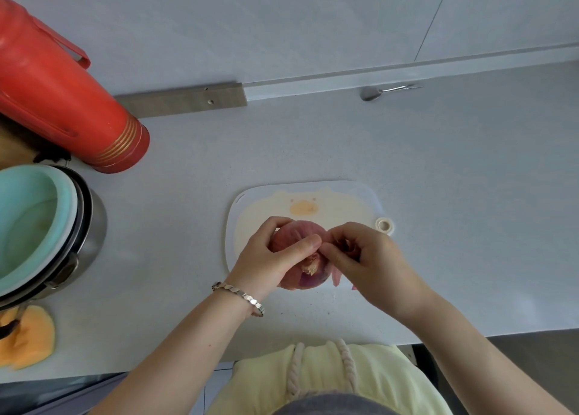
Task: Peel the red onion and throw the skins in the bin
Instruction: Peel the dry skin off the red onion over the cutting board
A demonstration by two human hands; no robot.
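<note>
A red onion (296, 237) is held just above the near edge of a white cutting board (344, 201) with a pale yellow animal print. My left hand (269, 258) cups the onion from the left, thumb pressed across its top beside the dry root tuft. My right hand (366, 258) pinches a strip of papery red skin (336, 278) at the onion's right side, the strip hanging down below the fingers. No bin is in view.
A red thermos (62, 101) stands at the back left. A steel pot holding stacked teal and white bowls (40, 229) sits at the left edge, with an orange cloth (28, 336) in front of it. A metal spoon (376, 92) lies by the back wall. The counter's front edge runs near my body.
</note>
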